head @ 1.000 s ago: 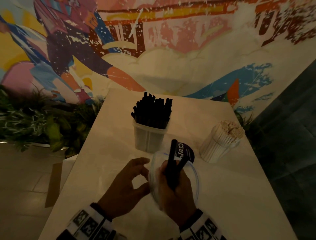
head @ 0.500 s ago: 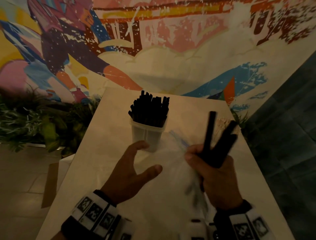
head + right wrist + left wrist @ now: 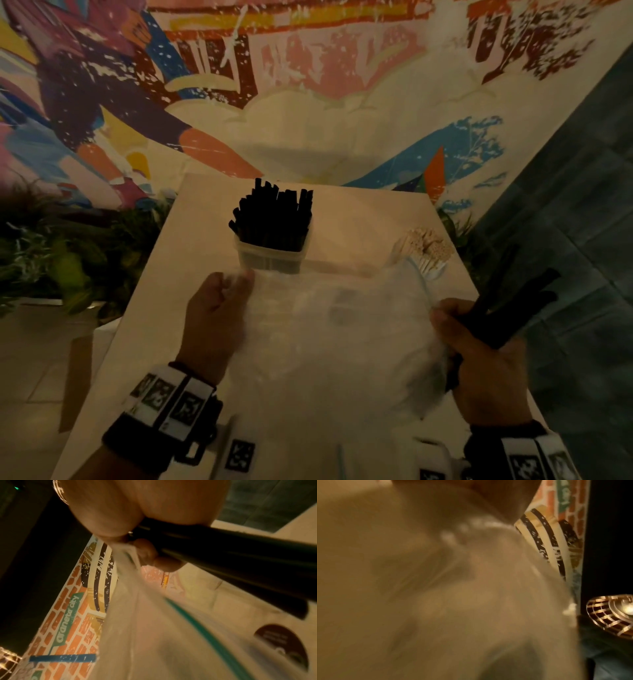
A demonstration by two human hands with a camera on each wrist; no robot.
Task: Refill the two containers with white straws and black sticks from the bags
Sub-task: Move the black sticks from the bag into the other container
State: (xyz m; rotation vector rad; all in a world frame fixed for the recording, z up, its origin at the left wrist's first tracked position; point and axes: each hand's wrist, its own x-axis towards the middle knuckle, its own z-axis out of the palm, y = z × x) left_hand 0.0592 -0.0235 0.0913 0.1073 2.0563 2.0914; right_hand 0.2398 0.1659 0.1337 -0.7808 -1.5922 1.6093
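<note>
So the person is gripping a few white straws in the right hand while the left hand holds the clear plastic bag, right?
Not quite. The right hand grips a few black sticks, not white straws; the head view and right wrist view both show it. The white straws stand in their container on the table. The left hand does hold the clear plastic bag.

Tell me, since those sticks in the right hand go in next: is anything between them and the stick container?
Only the clear bag, stretched between left hand and right hand, which grips the sticks. The container is already crowded.
</note>
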